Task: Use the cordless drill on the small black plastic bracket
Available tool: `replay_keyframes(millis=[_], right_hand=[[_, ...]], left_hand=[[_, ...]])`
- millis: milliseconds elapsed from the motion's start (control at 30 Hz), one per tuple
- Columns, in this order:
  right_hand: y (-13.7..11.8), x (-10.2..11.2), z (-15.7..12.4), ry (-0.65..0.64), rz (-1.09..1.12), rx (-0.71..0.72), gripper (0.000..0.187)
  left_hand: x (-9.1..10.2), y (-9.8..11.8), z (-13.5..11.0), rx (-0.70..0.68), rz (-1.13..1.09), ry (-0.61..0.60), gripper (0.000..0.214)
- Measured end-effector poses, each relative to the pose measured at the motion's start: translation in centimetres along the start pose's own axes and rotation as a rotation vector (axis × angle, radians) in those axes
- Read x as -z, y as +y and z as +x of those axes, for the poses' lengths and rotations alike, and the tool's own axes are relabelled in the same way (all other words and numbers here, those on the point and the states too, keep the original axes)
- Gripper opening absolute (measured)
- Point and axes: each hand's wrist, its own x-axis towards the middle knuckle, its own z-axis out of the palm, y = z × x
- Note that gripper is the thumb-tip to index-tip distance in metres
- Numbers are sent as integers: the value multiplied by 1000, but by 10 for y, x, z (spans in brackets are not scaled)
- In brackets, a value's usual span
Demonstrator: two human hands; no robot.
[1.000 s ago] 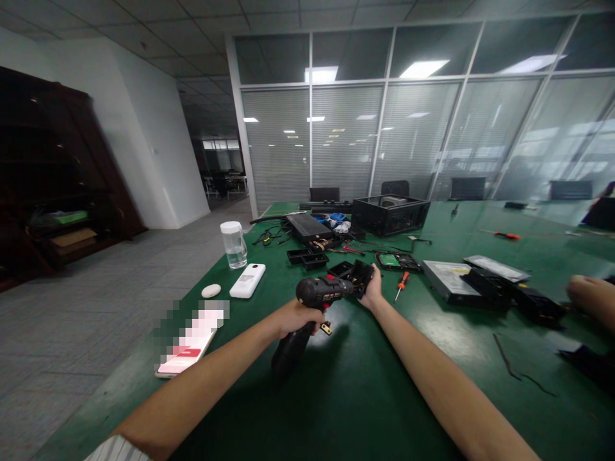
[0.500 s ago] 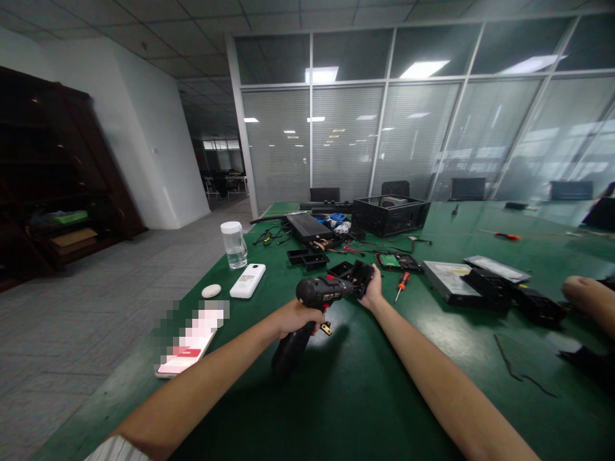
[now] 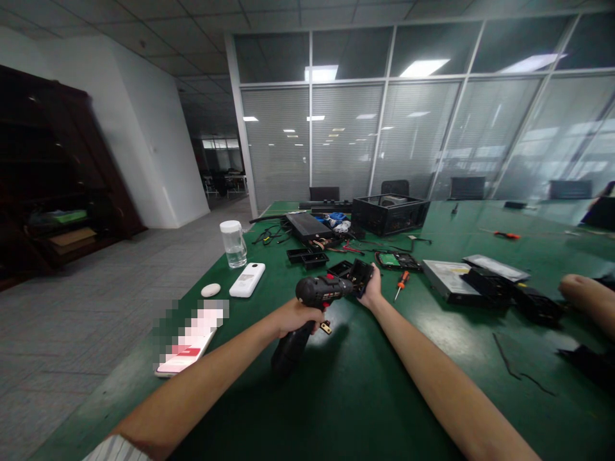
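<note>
While the left hand (image 3: 298, 317) grips a drill (image 3: 319, 291), the right hand (image 3: 373, 289) holds a black part (image 3: 361, 276) before it.
The left is closed around the drill's handle; the right is bent partly closed around the black part, which meets the line of the drill's nose; whether they touch is unclear; black trays (image 3: 314, 261) lie beyond the left hand; a screwdriver (image 3: 403, 278) lies just right of the right hand; a phone (image 3: 185, 360) lies left of the left hand, on the green table (image 3: 365, 397).

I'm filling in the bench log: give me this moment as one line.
left hand: grips black drill | right hand: holds black part at drill's front | nearby: orange-handled screwdriver on table
</note>
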Motion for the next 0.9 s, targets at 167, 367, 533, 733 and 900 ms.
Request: replay_keyframes(millis=[167, 367, 533, 733, 900], right_hand=[[1, 3, 3, 1, -7, 1, 50], [1, 3, 3, 11, -2, 2, 50], [1, 3, 3, 13, -5, 1, 50], [1, 5, 4, 1, -8, -5, 50], [0, 5, 4, 14, -13, -17, 50]], left_hand=[[0, 1, 0, 2, 0, -5, 11], [1, 0, 1, -9, -18, -25, 8], [2, -2, 2, -10, -11, -31, 9], [2, -2, 1, -19, -21, -34, 9], [2, -2, 2, 2, -8, -27, 7]])
